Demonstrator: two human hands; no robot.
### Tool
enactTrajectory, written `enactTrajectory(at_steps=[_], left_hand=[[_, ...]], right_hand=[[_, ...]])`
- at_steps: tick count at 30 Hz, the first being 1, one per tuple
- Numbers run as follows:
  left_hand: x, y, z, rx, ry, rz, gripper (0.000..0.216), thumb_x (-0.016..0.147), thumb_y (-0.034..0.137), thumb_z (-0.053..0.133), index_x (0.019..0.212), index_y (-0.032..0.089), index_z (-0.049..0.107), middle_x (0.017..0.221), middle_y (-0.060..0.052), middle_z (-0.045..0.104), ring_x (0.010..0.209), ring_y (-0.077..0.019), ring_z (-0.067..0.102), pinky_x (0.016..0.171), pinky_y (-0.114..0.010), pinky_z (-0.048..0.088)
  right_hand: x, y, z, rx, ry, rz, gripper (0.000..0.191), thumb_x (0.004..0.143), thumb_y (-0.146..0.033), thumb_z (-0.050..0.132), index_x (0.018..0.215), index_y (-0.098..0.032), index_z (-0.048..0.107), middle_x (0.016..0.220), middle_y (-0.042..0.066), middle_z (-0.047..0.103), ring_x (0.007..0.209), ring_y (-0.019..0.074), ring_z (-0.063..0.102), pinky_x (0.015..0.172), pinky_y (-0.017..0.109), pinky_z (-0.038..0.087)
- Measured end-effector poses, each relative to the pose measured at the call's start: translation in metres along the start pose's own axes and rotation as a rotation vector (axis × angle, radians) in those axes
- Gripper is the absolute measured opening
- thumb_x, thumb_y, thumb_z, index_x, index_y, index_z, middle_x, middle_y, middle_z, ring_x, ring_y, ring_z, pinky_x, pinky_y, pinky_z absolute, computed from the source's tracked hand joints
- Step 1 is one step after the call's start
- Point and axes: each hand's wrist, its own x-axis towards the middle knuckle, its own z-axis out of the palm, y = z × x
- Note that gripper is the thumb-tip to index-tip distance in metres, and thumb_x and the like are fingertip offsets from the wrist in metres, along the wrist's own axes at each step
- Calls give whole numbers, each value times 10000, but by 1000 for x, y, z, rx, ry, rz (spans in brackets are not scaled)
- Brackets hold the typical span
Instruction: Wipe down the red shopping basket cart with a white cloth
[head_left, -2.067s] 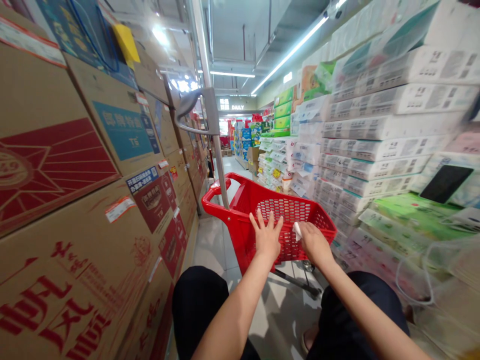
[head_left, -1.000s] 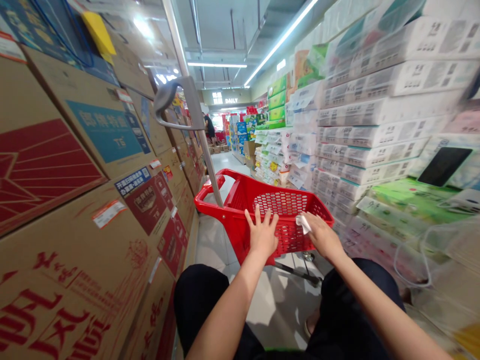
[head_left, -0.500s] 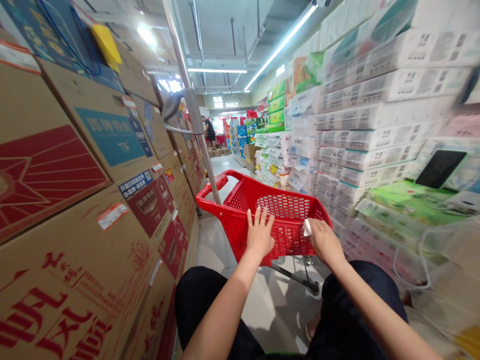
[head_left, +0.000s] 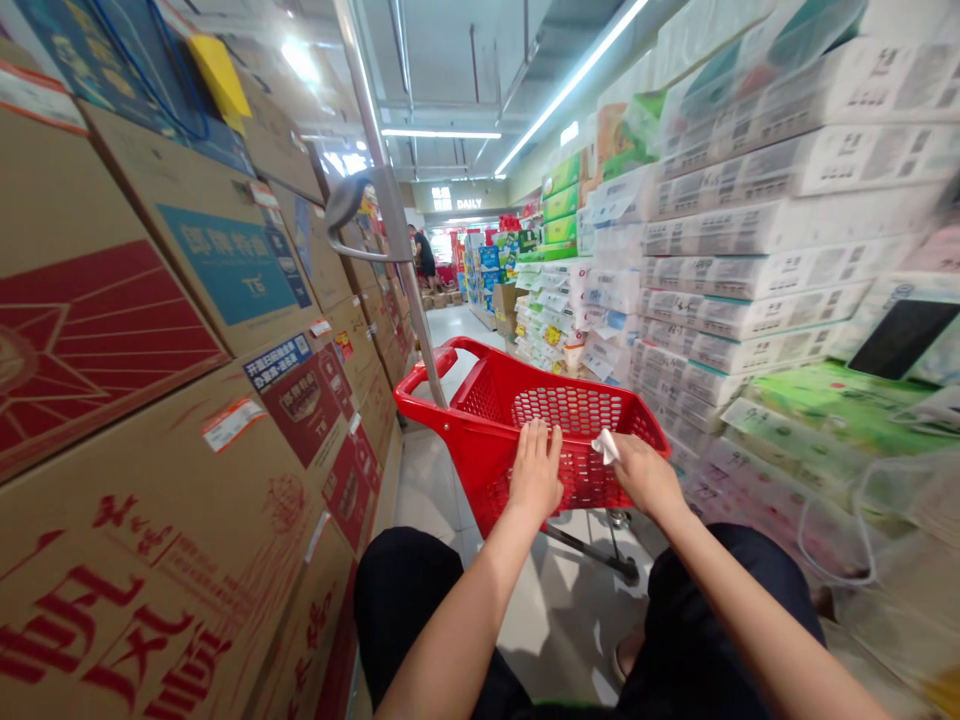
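Red cart [head_left: 480, 455]: work looks part-done, amt left unclear.
R hand [head_left: 649, 478] grips white cloth [head_left: 605, 446], near side; L hand [head_left: 535, 470] flat, prob. empty.

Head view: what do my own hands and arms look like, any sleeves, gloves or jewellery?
Your left hand and right hand are bare, with no gloves. The left forearm and right forearm show no sleeves, watch or bracelet. No ring is visible; fingernail details are too small to judge.
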Motion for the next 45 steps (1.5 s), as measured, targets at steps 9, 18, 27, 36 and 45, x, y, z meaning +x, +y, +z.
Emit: enactTrajectory(at_steps=[9, 18, 27, 36, 45], left_hand=[[0, 6, 4, -14, -1, 18, 900, 764, 303, 674, 1539, -22, 355, 1658, -288, 277, 1589, -394, 151, 1311, -560, 37], [-4, -15, 0, -59, 38, 35, 861, 797, 313, 648, 1555, 34, 351, 1674, -247, 272, 1598, -357, 141, 1311, -522, 105], [7, 6, 3, 73, -30, -155, 968, 801, 444, 729, 1623, 162, 302, 1646, -215, 356, 1562, -479, 172, 1253, -674, -35], [3, -4, -1, 106, -61, -183, 901, 804, 389, 745, 1594, 173, 371, 1634, -209, 378, 1541, -466, 241, 1260, -653, -28], [-5, -18, -3, 54, -7, -132, 807, 801, 385, 737, 1522, 149, 460, 1633, -219, 368, 1566, -443, 182, 1280, -612, 15]], right_hand=[[13, -60, 22, -21, 35, -147, 529, 907, -89, 445, 1418, -106, 580, 1421, 177, 643, 1356, 292, 567, 1194, 454, 390], [-4, 19, 5, -54, -18, -12, 445, 907, -118, 447, 1299, -170, 652, 1261, 134, 735, 1175, 263, 671, 1081, 427, 482], [-25, 20, 0, -176, 15, 13, 380, 911, -125, 463, 1236, -132, 661, 1115, 155, 763, 1063, 285, 687, 1088, 456, 458], [-15, -61, 35, -224, 189, -179, 686, 902, -10, 402, 1581, 18, 307, 1559, 274, 474, 1479, 344, 430, 1209, 538, 390], [-42, -23, 27, -100, 142, -255, 829, 939, 19, 320, 1666, -173, -29, 1680, 184, 310, 1567, 275, 261, 1237, 531, 375]])
